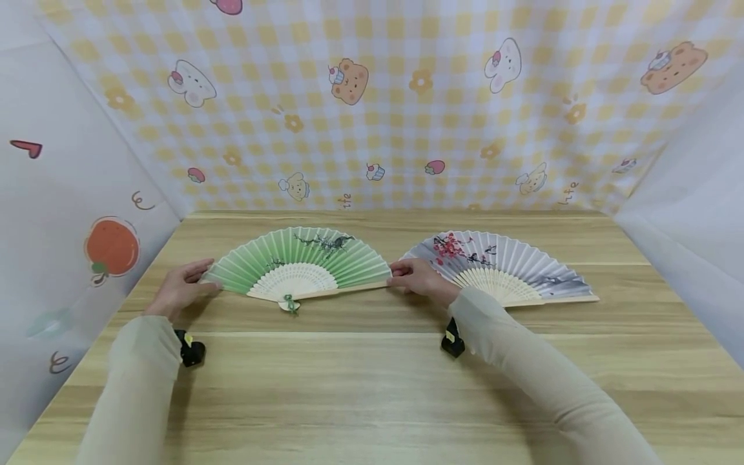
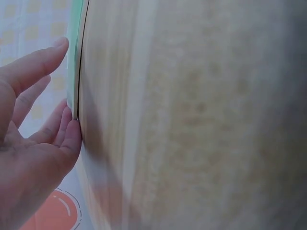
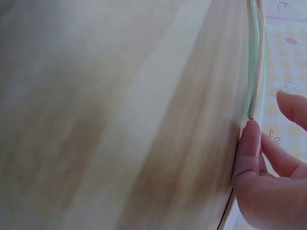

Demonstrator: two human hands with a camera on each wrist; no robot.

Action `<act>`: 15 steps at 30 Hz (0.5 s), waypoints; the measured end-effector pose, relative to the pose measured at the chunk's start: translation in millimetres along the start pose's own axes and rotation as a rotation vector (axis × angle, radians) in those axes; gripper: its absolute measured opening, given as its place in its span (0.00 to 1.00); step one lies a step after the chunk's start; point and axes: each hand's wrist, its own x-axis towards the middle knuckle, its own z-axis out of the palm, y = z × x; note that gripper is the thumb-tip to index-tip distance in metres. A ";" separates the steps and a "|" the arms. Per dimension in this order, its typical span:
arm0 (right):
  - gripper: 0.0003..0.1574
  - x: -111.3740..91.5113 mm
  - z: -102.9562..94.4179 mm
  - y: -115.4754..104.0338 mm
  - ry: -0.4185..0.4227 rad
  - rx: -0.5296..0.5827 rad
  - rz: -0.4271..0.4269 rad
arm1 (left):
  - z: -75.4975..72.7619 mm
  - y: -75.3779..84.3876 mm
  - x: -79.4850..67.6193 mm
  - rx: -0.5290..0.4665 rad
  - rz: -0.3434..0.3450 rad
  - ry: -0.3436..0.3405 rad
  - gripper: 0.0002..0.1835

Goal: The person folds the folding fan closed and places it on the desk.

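Observation:
A green folding fan lies spread on the table, its branch print at the top and a small green tassel at its pivot. My left hand is at the fan's left end. In the left wrist view, fingertips touch the fan's corner, while another digit is stretched out beside its edge. At the other end is my right hand, its fingertips against the tip of the fan's lower rib. In the right wrist view, a raised digit stands apart from the fan.
A grey folding fan with red blossoms lies spread on the right, partly behind my right forearm. Behind the wooden table hangs a yellow checked cloth. White cloth walls flank both sides.

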 end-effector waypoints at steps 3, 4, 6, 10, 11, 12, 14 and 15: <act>0.27 0.2 0.6 1.1 0.020 0.021 0.012 | 0.7 0.4 -0.5 -0.006 -0.007 -0.002 0.40; 0.27 -0.1 0.7 1.0 0.025 0.027 0.015 | 0.8 0.5 -0.7 -0.005 -0.009 -0.001 0.40; 0.27 -0.2 1.0 0.8 0.027 0.038 0.020 | 1.3 0.4 -1.2 -0.001 -0.013 0.003 0.40; 0.26 -0.8 0.6 -0.3 0.026 0.049 0.039 | 2.7 -0.4 -1.2 0.007 -0.022 0.015 0.41; 0.25 -0.7 0.5 -0.4 0.025 0.052 0.042 | 3.0 -0.6 -1.0 0.008 -0.024 0.018 0.41; 0.25 -0.9 0.3 -0.8 0.024 0.055 0.047 | 3.2 -0.7 -0.7 0.009 -0.024 0.020 0.41; 0.25 -1.0 0.0 -1.0 0.022 0.056 0.047 | 3.7 -0.7 0.0 0.007 -0.028 0.025 0.41; 0.25 -0.9 0.0 -0.8 0.022 0.058 0.044 | 3.9 -0.5 0.4 0.007 -0.032 0.027 0.41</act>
